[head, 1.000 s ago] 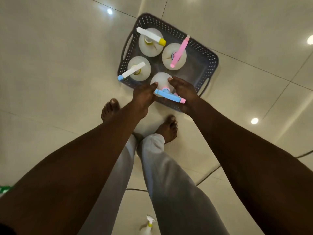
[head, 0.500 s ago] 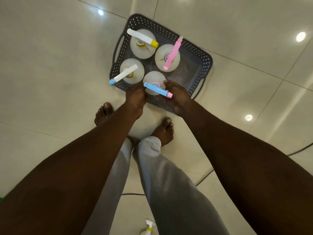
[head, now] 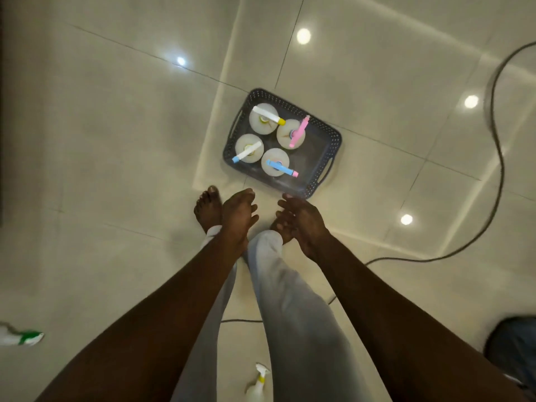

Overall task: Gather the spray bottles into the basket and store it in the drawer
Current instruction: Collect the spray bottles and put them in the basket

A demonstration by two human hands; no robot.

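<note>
A dark grey perforated basket [head: 322,158] sits on the tiled floor with several white spray bottles upright in it; the nearest one has a blue and pink head [head: 280,167]. My left hand [head: 238,213] and my right hand [head: 301,218] hover above my feet, just short of the basket's near rim, fingers relaxed and holding nothing. Another spray bottle with a yellow collar [head: 256,384] lies on the floor behind my legs. A white and green bottle [head: 20,338] lies at the far left edge, blurred.
A black cable [head: 497,158] curves across the floor on the right and runs behind my legs. A dark object [head: 513,346] sits at the lower right. A dark vertical edge [head: 1,111] borders the left side. Ceiling lights reflect off the glossy tiles.
Both hands have let go of the blue-headed bottle and pulled back from the basket. My head has risen, so the basket looks smaller and farther away.
</note>
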